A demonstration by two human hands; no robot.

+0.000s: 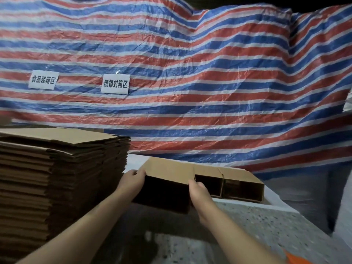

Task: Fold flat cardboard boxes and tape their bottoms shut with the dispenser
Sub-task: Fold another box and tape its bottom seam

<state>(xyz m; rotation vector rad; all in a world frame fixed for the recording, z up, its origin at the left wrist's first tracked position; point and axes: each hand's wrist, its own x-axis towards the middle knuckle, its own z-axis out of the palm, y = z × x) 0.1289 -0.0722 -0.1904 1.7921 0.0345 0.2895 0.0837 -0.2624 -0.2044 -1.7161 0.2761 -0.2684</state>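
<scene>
Striped red, white and blue tarpaulin (209, 82) is hanging as a crinkled backdrop across the whole far side of the scene, and two white paper signs are sitting on it toward the left, the left sign (43, 80) and the right sign (115, 84), each printed with black Chinese characters. Below it a speckled grey bench (266, 225) is stretching from the near edge toward the tarpaulin, its near middle lying in shadow. On the left a tall stack of flat cardboard boxes (57, 168) is standing, its brown sheets lying one on another with slightly uneven edges. Just right of that stack, in the middle of the scene, a person is holding a partly opened cardboard box (169, 168) above the bench, its dark open side facing the camera and its flaps spreading away to the right. The left hand (133, 178) is gripping the box's left edge, fingers curling round the corner of the cardboard. The right hand (198, 189) is pinching the near top edge of the box close to a flap slit, thumb on top. Both bare forearms are reaching in from the near edge. At the near right corner a small orange patch (293, 258) is showing, too cropped to identify
</scene>
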